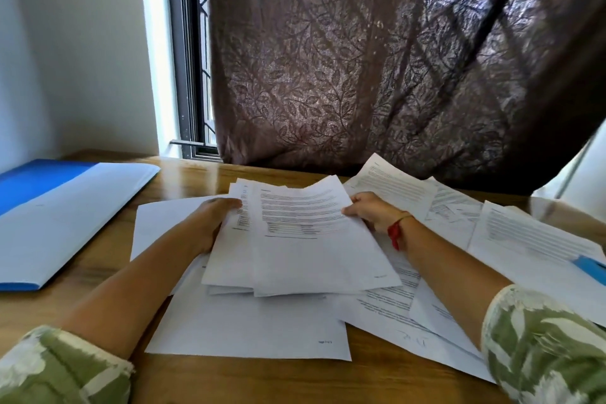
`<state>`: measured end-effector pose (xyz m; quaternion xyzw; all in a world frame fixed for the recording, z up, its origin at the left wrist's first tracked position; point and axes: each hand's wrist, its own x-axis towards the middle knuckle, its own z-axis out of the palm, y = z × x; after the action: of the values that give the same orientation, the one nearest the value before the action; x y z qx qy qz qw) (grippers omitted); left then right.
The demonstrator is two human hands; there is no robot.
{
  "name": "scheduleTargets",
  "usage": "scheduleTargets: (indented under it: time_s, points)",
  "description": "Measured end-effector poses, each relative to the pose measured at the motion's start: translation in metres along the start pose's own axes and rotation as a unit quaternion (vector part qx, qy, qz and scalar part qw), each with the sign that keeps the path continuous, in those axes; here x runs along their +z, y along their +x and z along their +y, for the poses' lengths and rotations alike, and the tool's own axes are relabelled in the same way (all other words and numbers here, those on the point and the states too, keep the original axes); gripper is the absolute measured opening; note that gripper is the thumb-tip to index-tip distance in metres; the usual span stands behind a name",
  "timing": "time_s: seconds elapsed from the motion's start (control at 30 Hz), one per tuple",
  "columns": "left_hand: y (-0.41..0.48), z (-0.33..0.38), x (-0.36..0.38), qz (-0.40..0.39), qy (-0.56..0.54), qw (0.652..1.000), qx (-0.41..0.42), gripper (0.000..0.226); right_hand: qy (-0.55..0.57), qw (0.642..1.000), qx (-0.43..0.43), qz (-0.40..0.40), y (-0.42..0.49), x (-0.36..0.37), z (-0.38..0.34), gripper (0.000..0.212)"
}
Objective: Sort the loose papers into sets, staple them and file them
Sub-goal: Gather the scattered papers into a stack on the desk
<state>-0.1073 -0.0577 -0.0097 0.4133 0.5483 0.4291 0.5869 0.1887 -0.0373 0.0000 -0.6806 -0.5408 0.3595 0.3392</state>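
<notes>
**You hold a fanned bundle of printed sheets at both side edges, raised over the scatter.**
Your left hand grips the bundle's left edge, thumb on top. Your right hand pinches its right edge, probably to square the uneven sheets into one set. Loose papers overlap on the wooden desk beneath and right of the bundle, so strays could get caught up. The blue folder lies well left of the bundle, and a cropped blue object far right.
</notes>
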Motion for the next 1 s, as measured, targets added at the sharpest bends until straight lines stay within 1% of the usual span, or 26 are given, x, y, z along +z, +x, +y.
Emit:
scheduleTargets:
  time_s: [0.07,0.17,0.23,0.27,0.37,0.4,0.43,0.5,0.57,0.7,0.73,0.77,0.83,0.87,0.9,1.0]
  points:
    - [-0.004,0.001,0.0,-0.008,-0.001,1.0,0.008,0.029,0.014,1.0,-0.007,0.026,-0.004,0.016,-0.001,0.008]
    - [-0.007,0.001,-0.002,-0.01,-0.008,1.0,0.026,0.024,0.032,0.997,-0.043,0.057,-0.017,0.035,-0.007,0.016]
    - [-0.008,0.001,-0.001,-0.006,-0.001,0.999,0.043,0.021,0.016,0.996,-0.063,0.063,-0.024,0.043,-0.01,0.01]
    - [-0.008,0.0,-0.001,-0.007,0.003,0.999,0.05,0.023,0.011,0.996,-0.065,0.058,-0.027,0.046,-0.01,0.008]
    - [-0.013,0.001,0.002,-0.019,0.03,0.999,0.038,0.041,0.0,0.998,-0.056,0.031,-0.039,0.049,-0.018,0.036]
    - [-0.013,0.001,0.002,-0.016,0.03,0.999,0.034,0.042,0.004,0.999,-0.048,0.026,-0.041,0.047,-0.019,0.043]
    - [-0.014,0.002,0.002,-0.008,0.027,0.999,0.032,0.041,0.016,0.999,-0.042,0.027,-0.044,0.044,-0.02,0.046]
    - [-0.015,0.003,0.004,0.015,0.012,0.999,0.035,0.04,0.038,0.998,-0.046,0.037,-0.055,0.039,-0.023,0.038]
    - [-0.012,0.002,0.006,0.034,0.0,0.999,0.041,0.043,0.047,0.996,-0.052,0.051,-0.063,0.039,-0.021,0.029]
    - [-0.013,0.001,0.009,0.035,0.021,0.998,0.049,0.051,0.017,0.996,-0.092,0.006,-0.076,0.052,-0.019,0.032]
    - [-0.013,0.001,0.008,0.036,0.027,0.998,0.049,0.052,0.018,0.994,-0.104,0.01,-0.077,0.051,-0.021,0.032]
    - [-0.013,0.001,0.007,0.035,0.034,0.998,0.047,0.053,0.013,0.993,-0.117,0.033,-0.077,0.046,-0.022,0.035]
    - [-0.012,0.001,0.003,0.036,0.039,0.997,0.048,0.053,-0.042,0.985,-0.132,0.105,-0.074,0.026,-0.021,0.045]
    - [-0.011,0.001,0.001,0.04,0.045,0.997,0.046,0.052,-0.079,0.98,-0.13,0.126,-0.073,0.012,-0.018,0.046]
    - [-0.01,0.002,0.0,0.041,0.048,0.997,0.044,0.052,-0.115,0.978,-0.12,0.128,-0.072,-0.004,-0.013,0.046]
    - [-0.005,0.003,0.002,0.032,0.06,0.997,0.044,0.052,-0.226,0.966,-0.077,0.1,-0.081,-0.055,0.01,0.048]
